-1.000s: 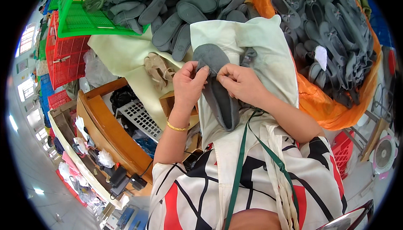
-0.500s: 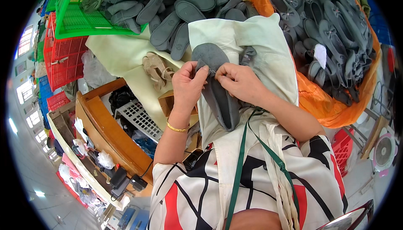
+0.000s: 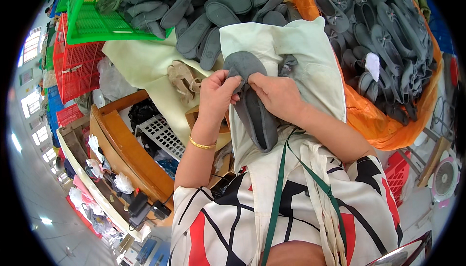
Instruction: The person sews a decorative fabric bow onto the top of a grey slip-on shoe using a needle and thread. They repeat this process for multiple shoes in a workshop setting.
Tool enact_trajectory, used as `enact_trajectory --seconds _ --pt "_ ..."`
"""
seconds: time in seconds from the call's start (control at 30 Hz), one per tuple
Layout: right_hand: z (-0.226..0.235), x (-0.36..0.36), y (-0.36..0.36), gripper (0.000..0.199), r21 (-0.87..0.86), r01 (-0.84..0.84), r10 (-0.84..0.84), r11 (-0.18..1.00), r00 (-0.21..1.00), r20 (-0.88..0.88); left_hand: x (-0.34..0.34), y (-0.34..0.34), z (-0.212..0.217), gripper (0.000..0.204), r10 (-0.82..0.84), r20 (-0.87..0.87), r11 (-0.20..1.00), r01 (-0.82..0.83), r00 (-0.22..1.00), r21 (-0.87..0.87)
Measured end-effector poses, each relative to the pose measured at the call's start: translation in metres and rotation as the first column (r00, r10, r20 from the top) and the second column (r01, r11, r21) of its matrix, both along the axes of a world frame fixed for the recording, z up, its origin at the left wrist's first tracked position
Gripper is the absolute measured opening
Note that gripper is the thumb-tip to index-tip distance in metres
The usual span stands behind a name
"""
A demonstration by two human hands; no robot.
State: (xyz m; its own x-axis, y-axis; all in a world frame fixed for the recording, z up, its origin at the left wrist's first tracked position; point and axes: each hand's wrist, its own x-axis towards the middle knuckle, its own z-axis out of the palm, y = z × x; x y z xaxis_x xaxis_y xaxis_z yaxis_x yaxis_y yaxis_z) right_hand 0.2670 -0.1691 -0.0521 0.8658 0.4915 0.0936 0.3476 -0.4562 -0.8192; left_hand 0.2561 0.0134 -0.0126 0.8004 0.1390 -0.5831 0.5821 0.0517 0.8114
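A dark grey slip-on shoe [image 3: 259, 125] lies on the pale cloth [image 3: 310, 89] over my lap, its toe pointing away from me. My left hand [image 3: 219, 89] is closed on the left side of the shoe's vamp, thumb on top. From the right, my right hand [image 3: 277, 96] pinches the opening's front edge; the fingertips hide whatever small part is between them. Just right of the toe, a second grey piece [image 3: 288, 64], perhaps another shoe, is partly covered by the cloth.
Grey shoes heap up [image 3: 221, 11] ahead, by a green crate [image 3: 116, 35]. An orange sack [image 3: 374, 125] of bow-trimmed shoes stands right. Beige shoes [image 3: 182, 81] lie left, near a wooden drawer [image 3: 131, 144] and white basket [image 3: 162, 135]. A fan [image 3: 444, 178] stands far right.
My right hand's fingers have come down closer onto the shoe's front edge, the hand turning flatter. My left hand keeps its hold. The whole view has shifted slightly.
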Motion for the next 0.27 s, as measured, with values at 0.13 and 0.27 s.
enact_trajectory --seconds 0.13,0.27 --pt "0.003 0.006 -0.008 0.009 -0.011 -0.056 0.056 0.998 0.998 -0.009 0.000 0.000 -0.001 0.010 -0.011 -0.009 1.000 0.011 1.000 -0.003" --pt "0.007 0.012 -0.011 0.012 -0.030 -0.106 0.105 0.994 0.994 -0.041 0.002 0.000 -0.001 0.011 -0.008 -0.015 1.000 0.008 1.000 -0.002"
